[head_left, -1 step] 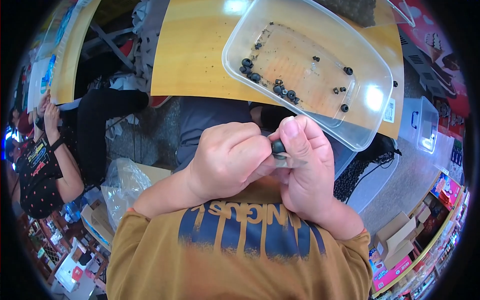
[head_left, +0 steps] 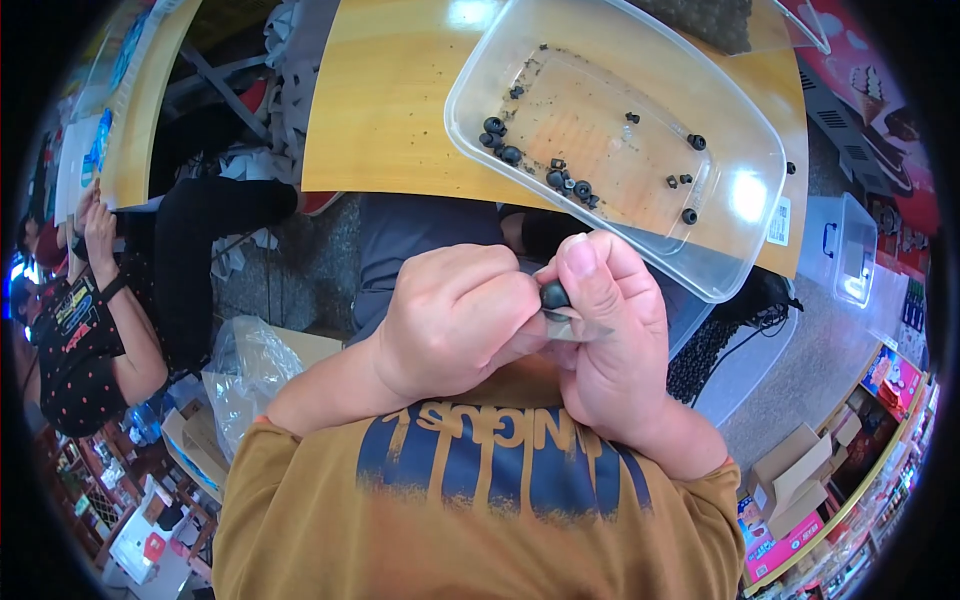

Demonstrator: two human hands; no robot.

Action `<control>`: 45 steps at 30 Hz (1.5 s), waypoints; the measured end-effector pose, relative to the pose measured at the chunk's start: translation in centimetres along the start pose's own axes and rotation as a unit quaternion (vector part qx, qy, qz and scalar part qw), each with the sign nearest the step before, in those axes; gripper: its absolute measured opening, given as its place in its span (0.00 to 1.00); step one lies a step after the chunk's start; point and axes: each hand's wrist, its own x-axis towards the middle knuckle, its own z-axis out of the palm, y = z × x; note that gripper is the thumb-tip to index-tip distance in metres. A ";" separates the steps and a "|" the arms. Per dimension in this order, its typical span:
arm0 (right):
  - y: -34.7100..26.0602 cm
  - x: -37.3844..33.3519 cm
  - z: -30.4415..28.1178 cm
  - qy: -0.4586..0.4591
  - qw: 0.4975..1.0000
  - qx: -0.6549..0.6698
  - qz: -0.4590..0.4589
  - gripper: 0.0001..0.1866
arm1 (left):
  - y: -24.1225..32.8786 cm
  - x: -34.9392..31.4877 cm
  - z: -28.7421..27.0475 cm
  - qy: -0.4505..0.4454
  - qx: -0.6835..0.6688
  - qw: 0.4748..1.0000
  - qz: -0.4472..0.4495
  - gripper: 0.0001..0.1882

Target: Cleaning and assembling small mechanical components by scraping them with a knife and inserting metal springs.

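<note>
Left hand (head_left: 455,315) shifted (barely); tub (head_left: 715,272) holds black pieces (head_left: 555,179).

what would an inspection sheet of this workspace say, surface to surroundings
surface: yellow table, dark specks scattered on it
job's things: rounded black part at the hands; loose black parts in the clear plastic bin
clutter: clear plastic bag at left; open cardboard box at lower right
hands: right hand pinches the part; left hand curled beside it, contents hidden
cables: black stringy tangle at right, kind unclear
surroundings: another person at left
</note>
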 end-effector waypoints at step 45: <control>1.0 0.3 0.1 -0.019 0.998 0.027 0.056 0.10 | -0.5 -1.2 0.1 0.041 -0.024 0.999 -0.015 0.19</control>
